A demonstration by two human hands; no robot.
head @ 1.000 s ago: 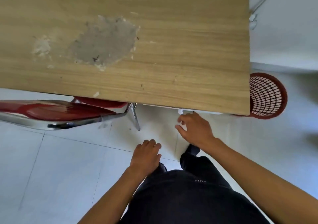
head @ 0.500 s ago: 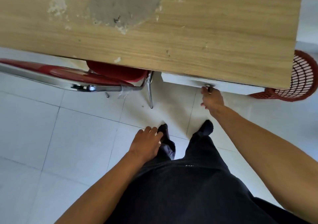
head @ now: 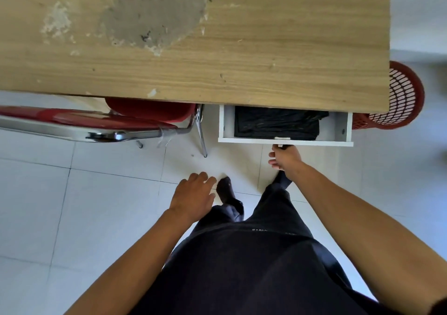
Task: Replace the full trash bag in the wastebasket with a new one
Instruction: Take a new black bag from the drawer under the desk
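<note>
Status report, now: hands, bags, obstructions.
Right hand on drawer handle; left hand free. Black bags lie inside. Wastebasket beyond desk, unobstructed.

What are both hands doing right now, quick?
Left hand: open, fingers spread, holding nothing.
Right hand: closed on the drawer handle, with the white drawer pulled open.

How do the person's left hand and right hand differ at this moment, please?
The right hand is closed on the handle of the white drawer, while the left hand holds nothing, its fingers loosely spread. The right hand reaches forward to the drawer front; the left hand hangs nearer the body, over the floor. Both are bare, with bare forearms.
</note>
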